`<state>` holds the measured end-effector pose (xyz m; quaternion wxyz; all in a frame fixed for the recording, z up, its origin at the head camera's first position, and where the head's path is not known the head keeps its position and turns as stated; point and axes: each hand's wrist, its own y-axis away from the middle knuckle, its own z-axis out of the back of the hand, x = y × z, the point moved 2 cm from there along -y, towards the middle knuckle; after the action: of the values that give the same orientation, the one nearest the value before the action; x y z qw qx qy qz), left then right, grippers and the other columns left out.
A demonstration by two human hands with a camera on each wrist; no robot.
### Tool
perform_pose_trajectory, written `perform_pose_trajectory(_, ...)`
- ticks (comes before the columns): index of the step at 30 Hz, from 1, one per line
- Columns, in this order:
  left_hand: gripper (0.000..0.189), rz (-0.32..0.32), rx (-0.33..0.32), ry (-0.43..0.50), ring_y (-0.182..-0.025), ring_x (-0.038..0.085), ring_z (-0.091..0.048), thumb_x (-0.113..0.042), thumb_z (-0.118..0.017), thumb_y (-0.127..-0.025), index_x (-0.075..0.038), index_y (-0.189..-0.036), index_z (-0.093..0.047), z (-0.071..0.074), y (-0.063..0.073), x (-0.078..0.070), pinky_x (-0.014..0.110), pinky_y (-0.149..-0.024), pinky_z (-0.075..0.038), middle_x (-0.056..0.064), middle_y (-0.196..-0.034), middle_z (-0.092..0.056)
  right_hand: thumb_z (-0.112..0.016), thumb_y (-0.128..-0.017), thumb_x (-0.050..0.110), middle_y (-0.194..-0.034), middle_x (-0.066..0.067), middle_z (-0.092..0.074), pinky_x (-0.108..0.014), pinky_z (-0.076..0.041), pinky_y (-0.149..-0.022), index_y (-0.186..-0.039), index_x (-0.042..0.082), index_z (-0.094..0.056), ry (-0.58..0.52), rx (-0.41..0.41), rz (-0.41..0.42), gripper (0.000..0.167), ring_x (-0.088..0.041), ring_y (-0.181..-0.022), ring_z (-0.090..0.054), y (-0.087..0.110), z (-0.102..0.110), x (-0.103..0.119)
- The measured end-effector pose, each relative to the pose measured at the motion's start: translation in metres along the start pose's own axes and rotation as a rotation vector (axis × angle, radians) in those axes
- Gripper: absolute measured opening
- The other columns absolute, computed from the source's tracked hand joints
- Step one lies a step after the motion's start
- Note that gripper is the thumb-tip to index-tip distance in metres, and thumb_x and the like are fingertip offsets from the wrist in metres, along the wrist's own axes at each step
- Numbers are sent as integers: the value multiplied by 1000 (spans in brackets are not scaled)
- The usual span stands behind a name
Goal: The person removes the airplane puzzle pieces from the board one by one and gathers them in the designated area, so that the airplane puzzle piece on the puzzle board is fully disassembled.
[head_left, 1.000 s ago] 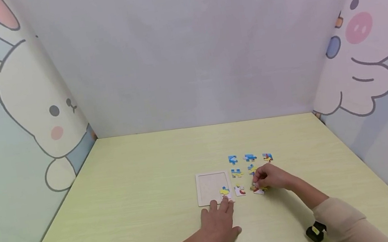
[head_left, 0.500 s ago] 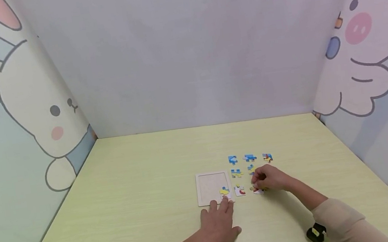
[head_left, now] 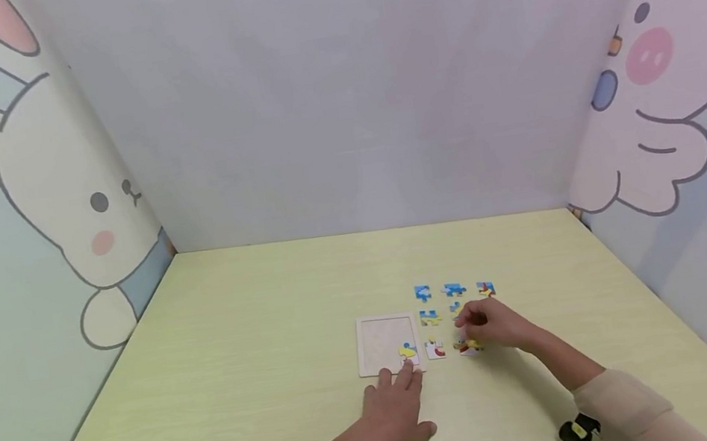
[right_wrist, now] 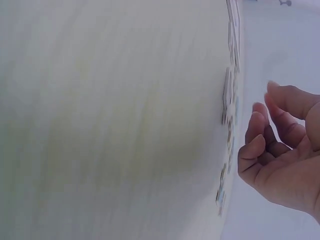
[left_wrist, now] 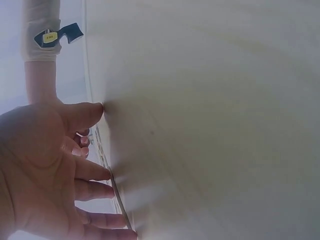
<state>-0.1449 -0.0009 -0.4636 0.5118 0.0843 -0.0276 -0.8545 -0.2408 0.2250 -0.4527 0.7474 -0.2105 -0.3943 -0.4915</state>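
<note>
My left hand (head_left: pixel 394 412) lies with fingers spread, its fingertips at the near edge of a square wooden puzzle tray (head_left: pixel 362 347). One yellow, blue and white jigsaw piece (head_left: pixel 408 353) lies in the tray's near right corner. My right hand (head_left: pixel 495 324) hovers over a red, yellow and white jigsaw piece (head_left: pixel 468 347) right of the tray. In the right wrist view, the fingers of that right hand (right_wrist: pixel 285 145) are loosely bent, thumb close to index, with nothing visible between them. The left wrist view shows the left fingertips touching the tray edge (left_wrist: pixel 121 202).
Right of the tray lie several loose jigsaw pieces, among them a blue one (head_left: pixel 423 293), a blue-yellow one (head_left: pixel 430 317) and a white-red one (head_left: pixel 435 348). A black wrist device (head_left: pixel 580 433) sits at the right sleeve. Fabric walls (head_left: pixel 350 100) with cartoon animals surround the table (head_left: pixel 242 342).
The right fingers have lifted slightly and parted from the red, yellow and white jigsaw piece, which shows more now. The left hand stays at the tray; the view has shifted slightly.
</note>
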Motion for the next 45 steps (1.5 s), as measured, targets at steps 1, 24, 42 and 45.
perform_pose_trajectory(1,74,-2,1,5,-108,25,-42,-56,-66,-76,-15,-135,-48,0,1,0,39,-68,-40,1,-140,-40,-63,-87,5,-78,-4,-56,-25,-40,-58,-92,-1,-63,-10,-14,4,8,-20,-70,-48,0,-2,1)
perform_pose_trajectory(24,46,-61,-156,84,-112,29,-48,-41,-62,-86,-11,-122,-60,21,-7,40,43,-82,-44,9,-125,-53,-65,-86,8,-76,0,-58,-25,-43,-60,-92,0,-65,-28,-53,47,9,-17,-68,-51,-15,-53,31)
perform_pose_trajectory(42,43,-90,-165,75,-117,35,-44,-35,-59,-89,-9,-123,-58,14,-26,85,48,-84,-43,14,-134,-47,-70,-77,0,-73,2,-55,-26,-43,-61,-90,2,-65,145,84,54,14,-14,-68,-49,-38,-65,46)
perform_pose_trajectory(45,43,-70,-148,63,-116,34,-45,-35,-59,-89,-9,-124,-58,12,-27,87,48,-83,-43,13,-134,-47,-74,-75,3,-73,1,-54,-28,-42,-62,-89,4,-64,169,96,10,17,-15,-69,-49,-42,-67,48)
